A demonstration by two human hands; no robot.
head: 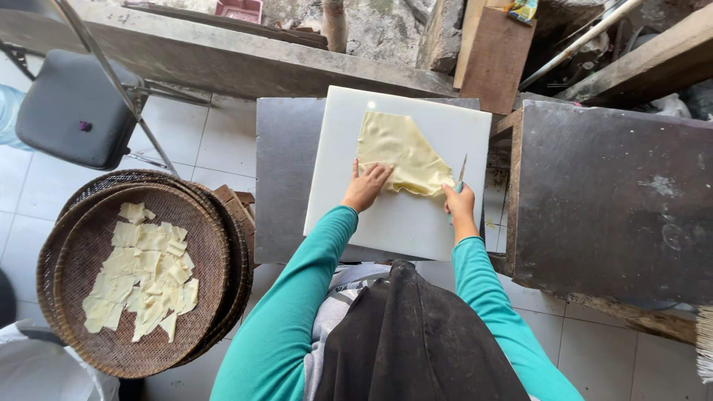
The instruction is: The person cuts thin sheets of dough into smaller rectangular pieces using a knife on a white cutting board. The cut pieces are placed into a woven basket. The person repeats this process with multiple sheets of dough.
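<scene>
I am looking down at a pale yellow dough sheet [405,152] that is lying on a white cutting board [394,223], toward the board's upper right part, with its lower right edge folded and wrinkled. My left hand [365,186] is pressing flat on the sheet's lower left edge, fingers spread and gripping nothing. My right hand [460,204] is clenching the handle of a knife [462,172], whose thin blade is pointing up and away from me, touching the sheet's right edge. Both of my sleeves are teal.

The board is resting on a dark grey worktop [286,178], covering most of its right half. Just to the right, a second dark, worn table [616,193] is standing close beside it, with a narrow gap between them.

On the tiled floor [193,141] to my left, stacked round woven trays [215,245] are sitting near the worktop, and the top one is carrying many small cut dough pieces [141,267] spread in a loose layer. Further back on the left, a folding chair [74,108] with a dark padded seat is standing well apart from the trays. A brown wooden plank [496,59] is leaning behind the board.
</scene>
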